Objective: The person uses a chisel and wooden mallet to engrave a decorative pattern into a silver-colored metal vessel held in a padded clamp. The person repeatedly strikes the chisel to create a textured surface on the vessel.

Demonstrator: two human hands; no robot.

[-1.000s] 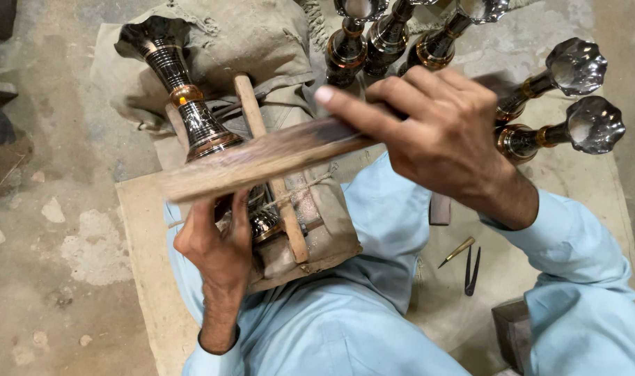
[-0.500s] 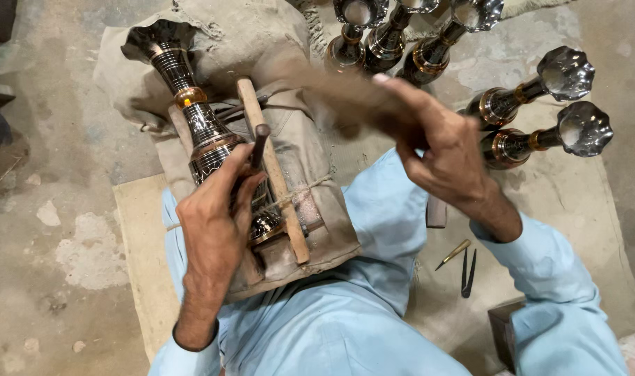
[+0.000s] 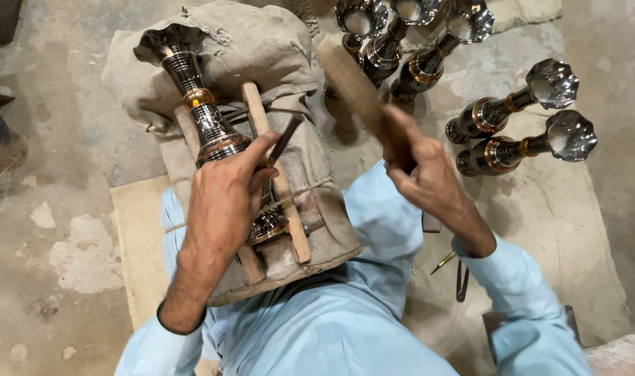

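A shiny dark metal vase with copper bands (image 3: pixel 196 104) lies on a cloth-covered block (image 3: pixel 269 49), tied between two wooden sticks (image 3: pixel 272 167) with string. My left hand (image 3: pixel 227 195) rests on the vase's lower part and holds a thin dark punch (image 3: pixel 285 139) against it. My right hand (image 3: pixel 422 174) is raised to the right of the block, gripping a flat wooden bat (image 3: pixel 352 87) that points up and left, blurred by motion.
Several similar metal vases lie on the floor: three at the top (image 3: pixel 401 35), two at the right (image 3: pixel 519 132). Small metal tools (image 3: pixel 457 271) lie on the cloth mat near my right elbow. Bare concrete floor lies to the left.
My right hand has swung the wooden bat up and away to the right, off the vase. My left hand has turned over onto the vase and now holds the punch.
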